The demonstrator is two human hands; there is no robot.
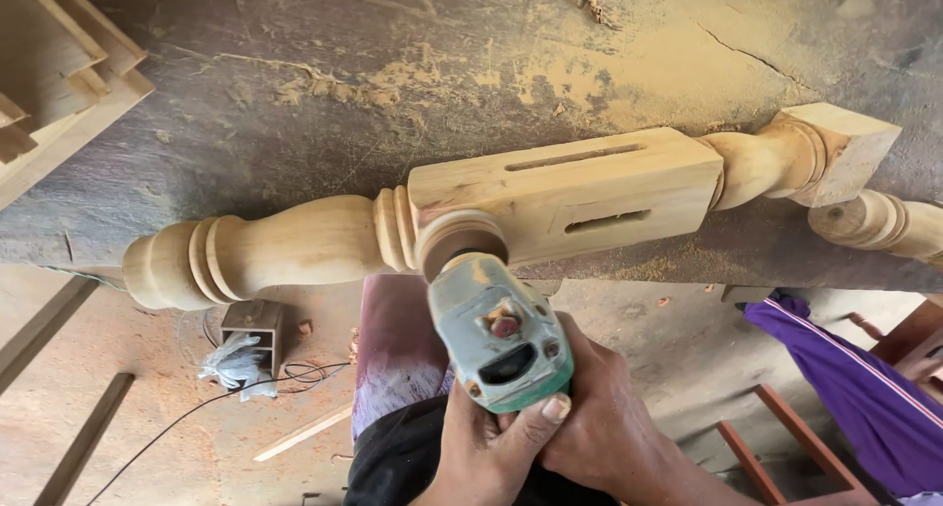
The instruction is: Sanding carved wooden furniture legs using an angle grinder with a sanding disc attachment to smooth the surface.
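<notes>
**Sander held against turned leg**

Where the workbench (295, 123) edge runs left to right, a turned wooden leg (471, 221) is laid along it, its long axis nearly level, rising slightly rightward. A green sander (496, 334) is pointed up at the leg's square block, its disc touching. It is clasped by the left hand (491, 447) and right hand (604, 422).

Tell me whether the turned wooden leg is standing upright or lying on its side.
Lying on its side. The turned wooden leg stretches lengthwise along the workbench edge, with the sander disc pressed against its square block.
</notes>
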